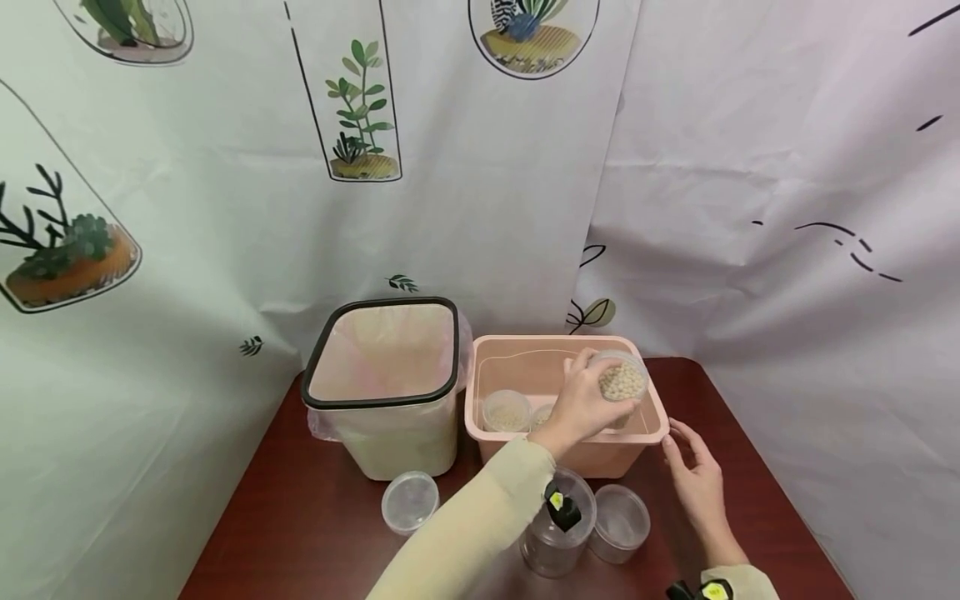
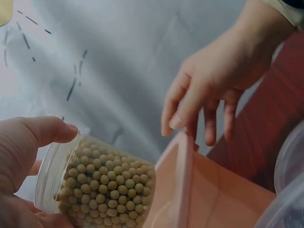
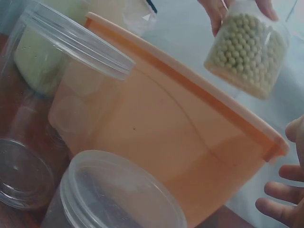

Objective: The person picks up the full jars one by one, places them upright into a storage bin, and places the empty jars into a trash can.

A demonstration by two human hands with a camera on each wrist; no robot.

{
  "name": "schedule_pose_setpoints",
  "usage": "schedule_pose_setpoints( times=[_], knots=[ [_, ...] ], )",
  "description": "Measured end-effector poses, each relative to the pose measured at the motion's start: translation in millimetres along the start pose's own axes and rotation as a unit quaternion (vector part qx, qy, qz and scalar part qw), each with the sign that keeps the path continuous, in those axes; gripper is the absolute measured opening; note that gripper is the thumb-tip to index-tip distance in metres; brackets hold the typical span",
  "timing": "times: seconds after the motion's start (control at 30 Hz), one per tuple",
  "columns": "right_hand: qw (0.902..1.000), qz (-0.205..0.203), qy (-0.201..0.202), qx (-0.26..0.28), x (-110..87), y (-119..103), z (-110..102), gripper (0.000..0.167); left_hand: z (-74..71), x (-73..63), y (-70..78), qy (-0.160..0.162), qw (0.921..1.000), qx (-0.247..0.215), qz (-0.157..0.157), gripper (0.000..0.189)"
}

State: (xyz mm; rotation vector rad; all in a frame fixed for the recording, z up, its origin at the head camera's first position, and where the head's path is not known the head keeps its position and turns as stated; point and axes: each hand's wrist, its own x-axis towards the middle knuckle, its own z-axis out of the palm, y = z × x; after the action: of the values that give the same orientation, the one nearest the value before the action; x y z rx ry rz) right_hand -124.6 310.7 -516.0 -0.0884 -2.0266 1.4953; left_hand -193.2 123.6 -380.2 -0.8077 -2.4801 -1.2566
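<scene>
Fingers of the left hand (image 1: 581, 404) curled round a jar of beans (image 1: 622, 379), held tilted over the pink tub (image 1: 570, 446); the right hand (image 1: 697, 479) lay relaxed, fingers spread, holding nothing, just beside the tub's right corner; two more jars (image 1: 507, 410) sat inside the tub; empty jars (image 1: 558, 525) and a lid (image 1: 409, 501) stood in front; a lined bin (image 1: 382, 383) stood left, on the brown table (image 1: 300, 517).

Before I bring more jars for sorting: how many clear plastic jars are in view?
6: bean jar in the left hand; two in the pink bin, at and; three on the table, at. More may be hidden.
</scene>
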Motion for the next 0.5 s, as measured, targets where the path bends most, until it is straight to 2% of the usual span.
schedule_pose_setpoints(
  times=[0.03,0.1,0.23,0.5],
  knots=[
    [1.0000,0.005,0.002,0.005,-0.3,-5,2,0.035,1.0,0.7,-1.4,-0.008,0.9999,0.004,-0.006,0.053],
    [0.9993,0.024,0.002,-0.029,-1.3,-20,7,0.036,3.3,2.0,-4.0,-0.026,0.9994,0.015,-0.016,0.053],
    [0.9966,0.057,0.006,-0.059,0.1,-25,13,0.035,8.7,4.3,-10.4,-0.058,0.9973,0.039,-0.023,0.053],
    [0.9964,0.047,0.009,-0.070,-2.1,-24,15,0.034,21.5,6.8,-22.5,-0.122,0.9914,0.024,-0.040,0.055]
  ],
)
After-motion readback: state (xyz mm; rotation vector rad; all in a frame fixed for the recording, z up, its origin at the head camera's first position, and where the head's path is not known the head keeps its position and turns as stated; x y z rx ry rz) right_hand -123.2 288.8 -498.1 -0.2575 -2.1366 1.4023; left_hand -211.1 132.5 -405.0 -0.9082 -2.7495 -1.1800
